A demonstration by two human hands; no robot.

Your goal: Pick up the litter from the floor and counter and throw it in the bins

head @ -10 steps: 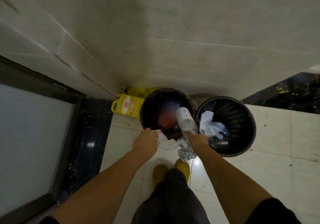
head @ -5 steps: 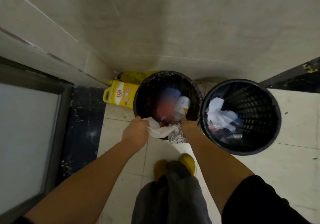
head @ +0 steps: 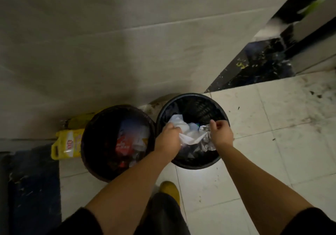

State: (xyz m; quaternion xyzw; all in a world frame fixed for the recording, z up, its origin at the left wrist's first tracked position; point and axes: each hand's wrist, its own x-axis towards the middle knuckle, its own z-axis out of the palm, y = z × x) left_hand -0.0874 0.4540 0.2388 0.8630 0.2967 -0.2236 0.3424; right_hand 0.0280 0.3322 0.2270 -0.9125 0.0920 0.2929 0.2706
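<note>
Two round black bins stand against the wall. The left bin holds a red wrapper, a white bottle and other litter. Both my hands are over the right bin, a perforated basket with white paper inside. My left hand is shut on a crumpled white paper. My right hand pinches a piece of crumpled silver foil that hangs into the bin beside the paper.
A yellow plastic jug lies on the floor left of the bins, by the wall. A dark speckled sill runs at the right. Pale floor tiles extend to the right. My yellow shoe is just behind the bins.
The bottle left my right hand and now lies in the left bin. Both hands moved right from the left bin to over the right bin, carrying the paper and foil.
</note>
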